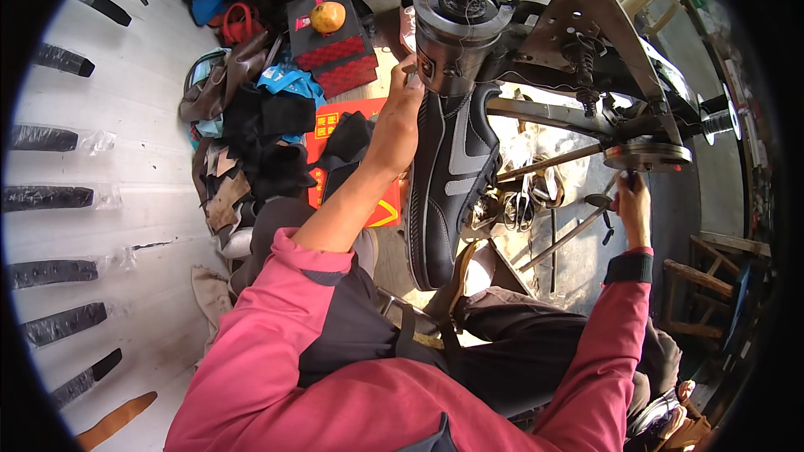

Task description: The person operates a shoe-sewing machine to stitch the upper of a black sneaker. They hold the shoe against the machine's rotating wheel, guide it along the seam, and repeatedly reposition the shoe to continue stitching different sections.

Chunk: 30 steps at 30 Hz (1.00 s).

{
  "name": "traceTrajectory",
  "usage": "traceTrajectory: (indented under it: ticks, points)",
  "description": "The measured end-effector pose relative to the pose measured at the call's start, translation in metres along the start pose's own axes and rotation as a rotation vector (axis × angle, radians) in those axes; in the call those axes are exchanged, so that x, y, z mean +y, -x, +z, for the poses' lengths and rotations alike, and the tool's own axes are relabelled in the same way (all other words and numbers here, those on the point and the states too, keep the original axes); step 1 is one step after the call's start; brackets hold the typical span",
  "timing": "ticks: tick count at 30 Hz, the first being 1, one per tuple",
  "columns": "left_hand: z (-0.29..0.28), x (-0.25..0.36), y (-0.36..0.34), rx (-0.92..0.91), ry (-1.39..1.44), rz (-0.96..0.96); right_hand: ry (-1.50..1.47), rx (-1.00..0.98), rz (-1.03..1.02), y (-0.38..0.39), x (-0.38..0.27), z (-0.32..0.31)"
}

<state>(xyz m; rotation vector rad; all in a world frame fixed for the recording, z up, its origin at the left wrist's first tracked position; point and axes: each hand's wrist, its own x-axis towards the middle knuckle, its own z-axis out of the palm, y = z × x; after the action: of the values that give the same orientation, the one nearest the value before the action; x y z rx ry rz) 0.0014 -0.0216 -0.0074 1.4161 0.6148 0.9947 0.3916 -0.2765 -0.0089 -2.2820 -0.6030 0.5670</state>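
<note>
Under the thick silver metal cylinder (452, 54) of a dark, greasy iron machine (540, 54) sits a black shoe with grey side stripes and a patterned sole edge (452, 180), its toe pointing down toward the person's lap, its sole edge to the left and its laces to the right. How the shoe's upper end meets the cylinder is hidden.

The left hand (400, 113) is at the shoe's heel end, just beside the cylinder, thumb uppermost; its grip is partly curled, but most of the fingers are out of sight, so I cannot tell how far it has closed. The right hand (634, 205) is well apart from it, its grip wrapped around a short dark handle (632, 177) beneath a round metal wheel (649, 156).

Left of the shoe lies a flat red package with yellow markings (319, 188), partly covered by black fabric pieces (347, 141). Farther up, a round yellow-orange fruit (327, 17) rests on a black box with red patterned sides (331, 52). Along the pale wall (159, 226) at far left hang dark strips in clear plastic (54, 272); a wooden stool (699, 285) stands at far right.
</note>
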Motion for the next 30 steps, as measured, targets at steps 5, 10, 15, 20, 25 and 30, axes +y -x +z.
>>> traceTrajectory:
  ticks: [5, 10, 15, 20, 25, 30]
  points:
    - [-0.001, -0.007, -0.001, 0.030, -0.398, 0.167, -0.259, -0.191, -0.339, 0.041, -0.051, -0.002]
    - [0.003, 0.000, -0.005, 0.039, -0.288, 0.138, -0.185, 0.340, -0.255, -0.012, -0.024, -0.077]
    - [0.004, 0.004, -0.007, 0.042, -0.244, 0.097, 0.031, 0.098, 0.006, -0.013, 0.011, -0.006]
    - [0.001, -0.001, -0.007, 0.031, -0.339, 0.121, -0.196, -0.218, -0.307, 0.035, -0.041, 0.001]
    - [0.004, -0.003, -0.012, 0.051, -0.238, 0.151, -0.227, 0.279, -0.270, -0.012, -0.028, -0.080]
    - [-0.002, -0.007, -0.014, 0.016, -0.404, 0.205, 0.028, 0.034, 0.021, -0.009, 0.008, -0.007]
